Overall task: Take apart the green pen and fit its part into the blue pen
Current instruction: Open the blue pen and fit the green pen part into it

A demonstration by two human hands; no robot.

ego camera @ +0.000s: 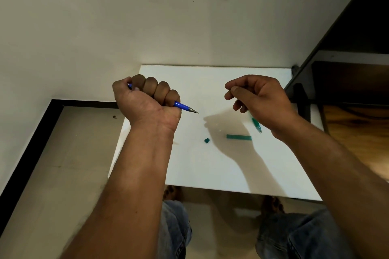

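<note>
My left hand (147,99) grips the blue pen (185,107) in a fist above the left part of the white table (210,78). The pen's metal tip points right and slightly down. My right hand (256,99) hovers over the table's right side with curled fingers and thumb against forefinger; whether it pinches anything is not visible. Below that hand a green pen front piece (257,125) shows, its upper end hidden by the hand. On the table lie a green barrel piece (239,137) and a small green bit (207,140).
The small white table stands against a pale wall (147,17). A dark shelf frame (303,99) and a wooden surface (357,128) are at the right. My knees in jeans (174,229) are under the table's near edge. Tiled floor lies to the left.
</note>
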